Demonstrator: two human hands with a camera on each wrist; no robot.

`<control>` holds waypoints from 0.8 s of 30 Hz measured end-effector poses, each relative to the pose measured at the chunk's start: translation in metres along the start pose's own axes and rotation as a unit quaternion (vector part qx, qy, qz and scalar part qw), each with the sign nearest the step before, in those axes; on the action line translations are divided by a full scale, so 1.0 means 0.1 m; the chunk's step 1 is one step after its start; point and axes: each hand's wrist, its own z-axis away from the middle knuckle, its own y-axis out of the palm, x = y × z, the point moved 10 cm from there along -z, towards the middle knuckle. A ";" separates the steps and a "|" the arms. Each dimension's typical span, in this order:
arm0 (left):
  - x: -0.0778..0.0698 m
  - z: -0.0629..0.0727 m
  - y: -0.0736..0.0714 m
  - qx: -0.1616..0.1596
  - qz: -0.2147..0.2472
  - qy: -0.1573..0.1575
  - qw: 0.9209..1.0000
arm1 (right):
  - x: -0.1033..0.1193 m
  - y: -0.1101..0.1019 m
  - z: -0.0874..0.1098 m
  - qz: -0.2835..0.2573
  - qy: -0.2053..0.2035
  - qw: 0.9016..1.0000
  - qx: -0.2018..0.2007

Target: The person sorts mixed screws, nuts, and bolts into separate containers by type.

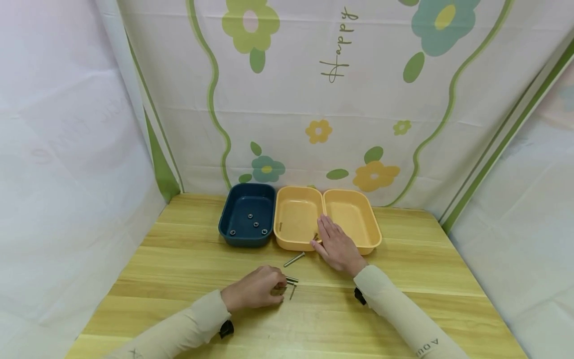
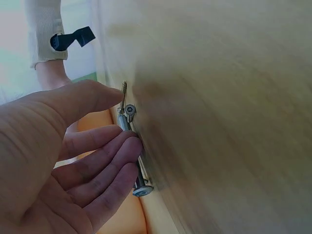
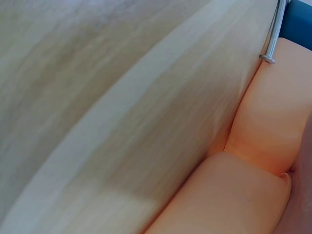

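Note:
My left hand [image 1: 256, 287] is low over the wood table, fingers bent and thumb apart from them, around a small group of screws and bolts. In the left wrist view, the thumb tip is right at a thin brass-coloured screw [image 2: 124, 91], and the fingertips overlap a long bolt [image 2: 142, 189]. A small screw [image 1: 293, 291] lies just right of that hand. My right hand [image 1: 339, 248] extends over the front of the two yellow trays, its fingers straight. Beside its thumb, a short screw [image 1: 316, 237] shows at the middle tray [image 1: 298, 245].
A dark blue tray [image 1: 247, 241] holding several nuts [image 1: 256, 224] stands left of the yellow trays. The right yellow tray [image 1: 372, 244] adjoins the middle one, where another small screw [image 1: 280, 226] lies. A long bolt [image 1: 294, 259] lies in front. A patterned cloth [image 1: 287, 99] hangs behind.

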 end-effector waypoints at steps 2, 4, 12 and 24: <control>0.01 -0.02 0.02 0.000 -0.004 0.000 1.000 | 0.00 0.00 0.00 0.000 0.001 1.000 0.001; 0.02 -0.04 0.03 -0.001 -0.010 0.001 1.000 | 0.00 0.00 0.00 0.000 0.001 1.000 0.000; 0.01 -0.11 0.02 -0.012 -0.027 0.006 1.000 | 0.00 0.01 0.00 0.005 -0.002 1.000 -0.001; 0.01 -0.11 0.01 0.017 0.013 0.014 1.000 | 0.01 0.00 0.00 0.001 -0.002 1.000 -0.004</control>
